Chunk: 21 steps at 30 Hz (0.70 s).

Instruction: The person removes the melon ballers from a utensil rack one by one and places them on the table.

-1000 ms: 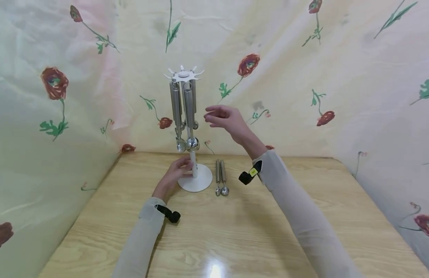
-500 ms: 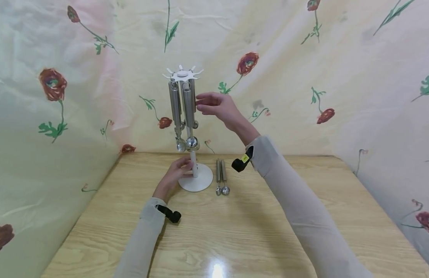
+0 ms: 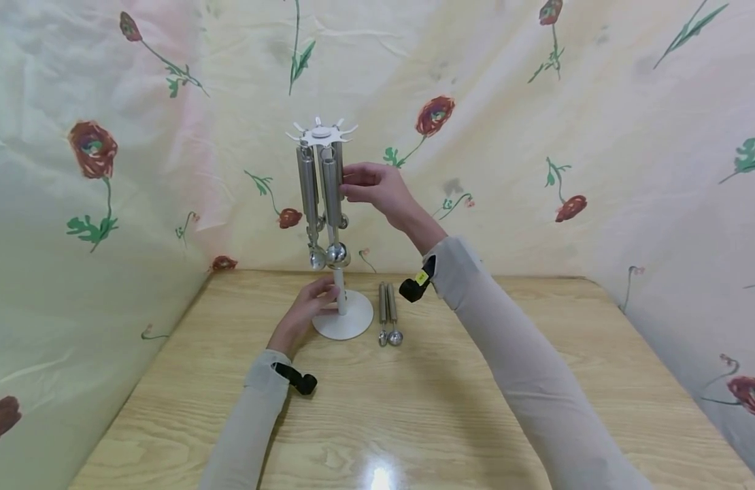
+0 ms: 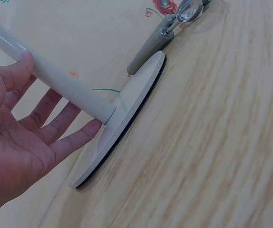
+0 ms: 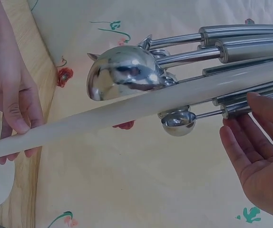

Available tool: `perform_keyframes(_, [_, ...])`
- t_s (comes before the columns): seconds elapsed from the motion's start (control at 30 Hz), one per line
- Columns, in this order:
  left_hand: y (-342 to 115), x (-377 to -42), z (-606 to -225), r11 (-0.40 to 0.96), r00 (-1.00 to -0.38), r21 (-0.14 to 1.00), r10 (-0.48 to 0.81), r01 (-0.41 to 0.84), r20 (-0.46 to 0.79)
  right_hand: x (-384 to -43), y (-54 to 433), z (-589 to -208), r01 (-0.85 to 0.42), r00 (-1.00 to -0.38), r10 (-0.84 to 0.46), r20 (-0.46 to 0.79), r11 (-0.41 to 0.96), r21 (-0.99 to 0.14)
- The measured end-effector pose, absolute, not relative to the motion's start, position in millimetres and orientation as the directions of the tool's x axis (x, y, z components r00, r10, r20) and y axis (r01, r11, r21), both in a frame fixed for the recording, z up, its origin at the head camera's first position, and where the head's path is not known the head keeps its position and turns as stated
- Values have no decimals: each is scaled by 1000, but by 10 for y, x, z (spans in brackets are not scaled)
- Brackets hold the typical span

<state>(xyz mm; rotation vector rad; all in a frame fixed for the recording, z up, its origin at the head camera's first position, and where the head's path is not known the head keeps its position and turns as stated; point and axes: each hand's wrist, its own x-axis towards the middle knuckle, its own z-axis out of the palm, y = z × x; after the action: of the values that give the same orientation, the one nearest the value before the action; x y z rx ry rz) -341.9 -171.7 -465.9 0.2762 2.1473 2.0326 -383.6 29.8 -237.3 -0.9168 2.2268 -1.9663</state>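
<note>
A white utensil stand [image 3: 356, 323] with a spoked top is upright on the table, several steel utensils hanging from it. Low on its pole [image 4: 65, 88], my left hand [image 3: 307, 303] holds it, thumb in front and fingers behind. Up at the right side of the rack is my right hand [image 3: 380, 187]. In the right wrist view its thumb and fingers pinch the handle of a small round-bowled scoop [image 5: 178, 124], still hanging beside the pole. A larger steel scoop [image 5: 124, 71] hangs nearby. The hook end of the pinched scoop is out of sight.
Two steel utensils, a narrow-bowled one [image 3: 383, 313] and a round-bowled one [image 3: 394, 333], lie side by side on the wooden table [image 3: 475, 395], right of the stand's base. A flower-patterned cloth [image 3: 506, 136] hangs behind and at both sides.
My right hand has moved left and up to the rack and now pinches a hanging scoop's handle. The left hand stays at the pole.
</note>
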Motion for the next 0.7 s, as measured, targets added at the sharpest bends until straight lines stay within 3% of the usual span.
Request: perform_keyframes(0.7, [-1712, -3416, -4660, 62, -971, 998, 238, 27, 12, -3790, 275, -2347, -415, -830, -421, 365, 30, -909])
